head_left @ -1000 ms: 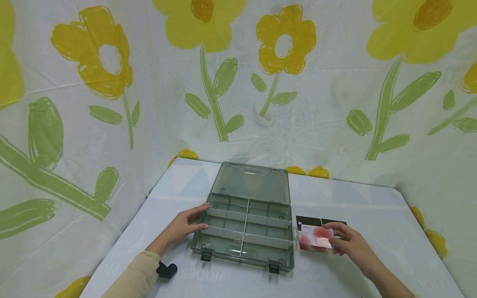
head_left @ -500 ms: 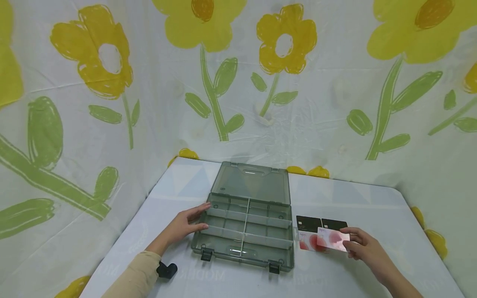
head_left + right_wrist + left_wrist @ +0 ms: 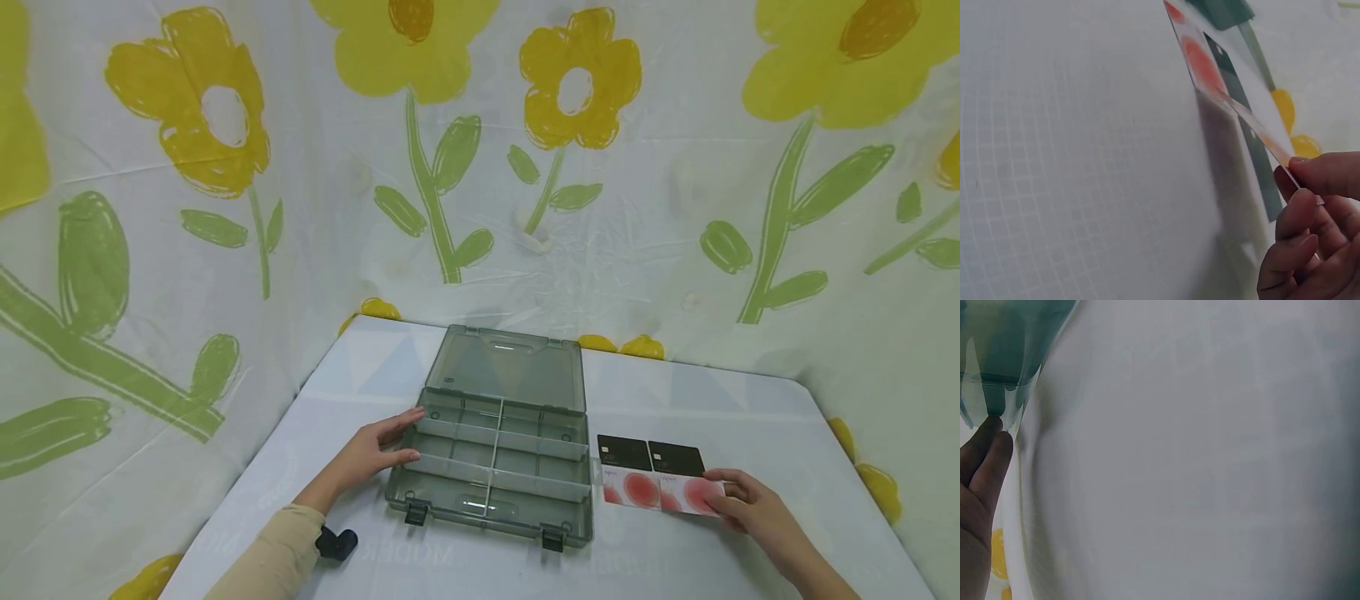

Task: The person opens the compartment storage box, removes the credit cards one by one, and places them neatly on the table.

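My right hand (image 3: 757, 508) pinches the right end of a white card with red circles (image 3: 690, 495), thumb against fingers. In the right wrist view this card (image 3: 1266, 140) is tilted, its far end by a similar red-circled card (image 3: 1200, 62). That matching card (image 3: 632, 487) lies to its left, close to the organizer box. Just behind them lie two black cards, a left one (image 3: 624, 451) and a right one (image 3: 677, 457). My left hand (image 3: 369, 450) rests on the left side of the grey see-through organizer box (image 3: 480, 527), fingers extended; its fingertips touch the wall in the left wrist view.
The box's lid (image 3: 506, 367) lies back, opened, behind the compartments. Two latches stick out at the front, a left one (image 3: 416, 514) and a right one (image 3: 552, 537). A black object (image 3: 337, 544) is at my left wrist. Flower-printed cloth (image 3: 645, 208) surrounds the white table (image 3: 660, 558).
My right hand has moved right and slightly down with the pinched card, from over the left red-circled card to its right side. The right black card is uncovered. My left hand has stayed put.
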`<act>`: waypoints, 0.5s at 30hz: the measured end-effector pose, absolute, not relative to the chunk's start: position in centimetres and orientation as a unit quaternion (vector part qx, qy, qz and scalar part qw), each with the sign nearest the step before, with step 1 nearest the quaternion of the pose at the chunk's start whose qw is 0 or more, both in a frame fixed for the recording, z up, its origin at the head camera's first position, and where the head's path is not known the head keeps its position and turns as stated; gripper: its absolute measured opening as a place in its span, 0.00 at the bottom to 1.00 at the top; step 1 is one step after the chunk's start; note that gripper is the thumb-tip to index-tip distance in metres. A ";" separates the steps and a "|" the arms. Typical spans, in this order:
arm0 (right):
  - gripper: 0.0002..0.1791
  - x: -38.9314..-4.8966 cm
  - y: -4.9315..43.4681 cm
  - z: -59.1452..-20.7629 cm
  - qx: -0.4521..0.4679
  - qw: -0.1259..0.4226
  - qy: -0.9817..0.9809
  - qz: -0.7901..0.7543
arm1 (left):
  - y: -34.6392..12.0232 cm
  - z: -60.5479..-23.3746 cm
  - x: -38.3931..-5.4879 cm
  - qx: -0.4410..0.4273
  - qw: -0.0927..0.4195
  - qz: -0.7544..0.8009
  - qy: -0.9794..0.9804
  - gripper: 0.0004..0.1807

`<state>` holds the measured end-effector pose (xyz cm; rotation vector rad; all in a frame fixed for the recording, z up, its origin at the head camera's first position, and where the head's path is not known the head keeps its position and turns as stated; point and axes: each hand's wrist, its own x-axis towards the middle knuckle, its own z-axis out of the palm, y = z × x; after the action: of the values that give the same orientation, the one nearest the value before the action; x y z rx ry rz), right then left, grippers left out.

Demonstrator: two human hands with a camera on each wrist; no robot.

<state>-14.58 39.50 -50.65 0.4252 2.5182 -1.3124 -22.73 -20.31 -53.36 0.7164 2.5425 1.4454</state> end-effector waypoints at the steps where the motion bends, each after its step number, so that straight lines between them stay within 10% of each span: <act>1: 0.36 -14.7 39.7 -50.8 0.147 0.135 0.870 -0.450 | -20.3 -53.3 -22.7 0.237 0.065 0.478 0.843 0.39; 15: 0.32 -15.0 39.8 -52.0 0.105 0.101 0.918 -0.369 | -20.2 -53.0 -22.6 0.238 0.066 0.475 0.844 0.40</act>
<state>-15.03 39.80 -51.97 0.3093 2.7119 -1.0916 -22.63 -20.18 -52.99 0.7190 2.5461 1.4335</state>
